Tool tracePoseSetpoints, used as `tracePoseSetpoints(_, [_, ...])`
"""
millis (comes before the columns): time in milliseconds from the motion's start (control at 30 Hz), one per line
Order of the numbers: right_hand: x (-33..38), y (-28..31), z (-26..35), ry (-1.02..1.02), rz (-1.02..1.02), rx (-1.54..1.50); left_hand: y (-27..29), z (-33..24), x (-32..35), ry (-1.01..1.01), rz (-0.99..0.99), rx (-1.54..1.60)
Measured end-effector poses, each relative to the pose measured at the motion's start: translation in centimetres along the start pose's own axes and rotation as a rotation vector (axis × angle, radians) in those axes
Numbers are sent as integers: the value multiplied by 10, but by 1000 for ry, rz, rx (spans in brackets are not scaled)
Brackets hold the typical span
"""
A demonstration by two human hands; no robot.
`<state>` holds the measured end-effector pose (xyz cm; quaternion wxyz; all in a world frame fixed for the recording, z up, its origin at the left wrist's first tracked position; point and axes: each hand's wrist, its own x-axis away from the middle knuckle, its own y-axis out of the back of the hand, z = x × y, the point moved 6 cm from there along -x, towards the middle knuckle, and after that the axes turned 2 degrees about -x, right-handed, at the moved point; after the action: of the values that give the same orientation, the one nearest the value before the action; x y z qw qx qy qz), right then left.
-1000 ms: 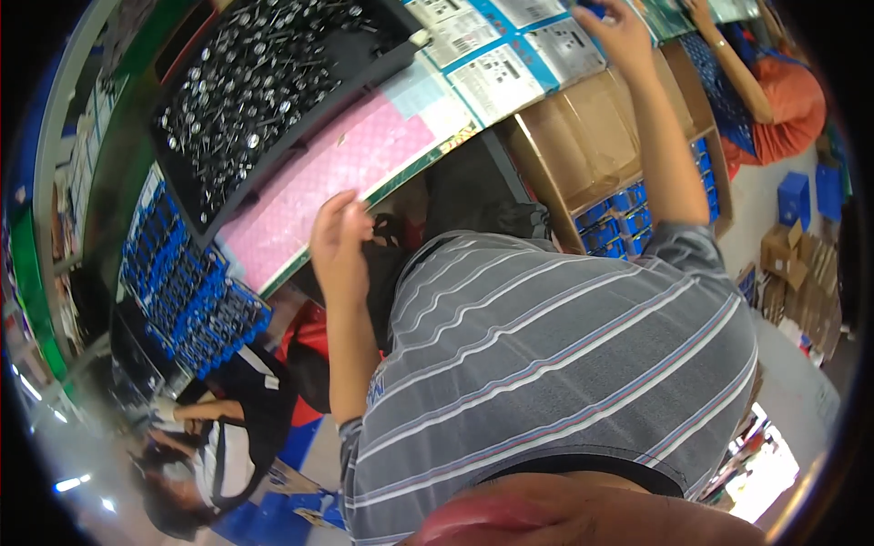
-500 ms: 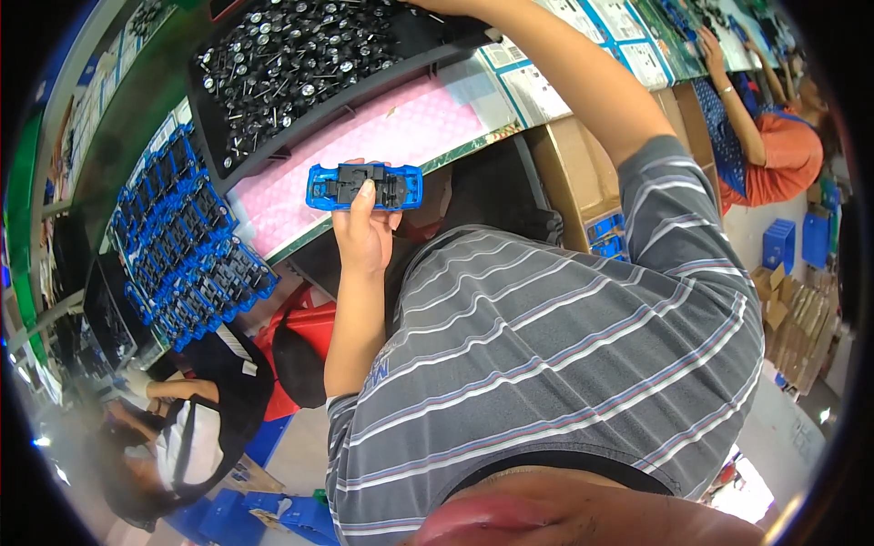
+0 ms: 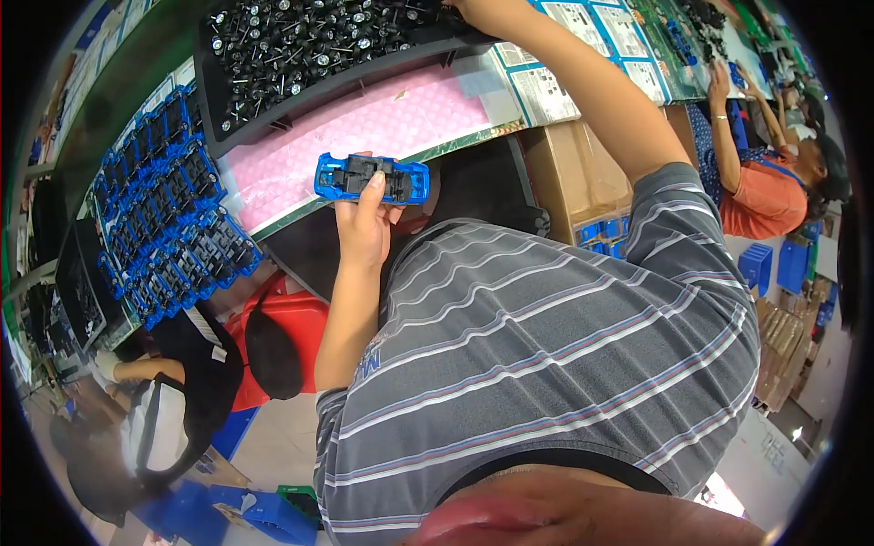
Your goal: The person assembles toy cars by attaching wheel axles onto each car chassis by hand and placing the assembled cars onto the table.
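My left hand (image 3: 365,223) grips a blue toy car body (image 3: 326,176) with its black underside facing up. The thumb lies across the black chassis and the fingers are beneath. The car is just over the near edge of the bench. My right hand (image 3: 487,13) reaches to the right end of a black tray (image 3: 350,89) at the top of the view. Its fingertips are cut off or hidden there. The tray holds many small black wheels with silver hubs and thin axles.
Pink bubble sheet (image 3: 387,114) covers the bench before the tray. Rows of blue car bodies (image 3: 173,196) lie at the left. An open cardboard box (image 3: 583,164) stands right of my lap. Co-workers sit at the left (image 3: 164,428) and right (image 3: 765,196). A red chair (image 3: 305,332) is nearby.
The whole view has shifted slightly. My left hand still holds the car, now tilted a little differently. My right hand stays by the tray's right end and shows slightly more.
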<state>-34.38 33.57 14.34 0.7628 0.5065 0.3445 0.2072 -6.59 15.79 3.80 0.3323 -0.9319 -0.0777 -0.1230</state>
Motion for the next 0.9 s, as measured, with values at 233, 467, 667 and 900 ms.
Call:
tracePoseSetpoints(233, [25,52,33,-38,-326,-122,-11,-5,2,-62,-35,-49])
tracePoseSetpoints(467, [92,31,148,109,-176,-598,-11,-12,-7,-178,32,-58])
tracePoseSetpoints(667, [107,-6,175,26,-14,-700,-14,-20,-6,-198,52,-122])
tracePoseSetpoints(900, [107,-9,175,103,-53,-701,-11,-18,-7,-213,6,-84])
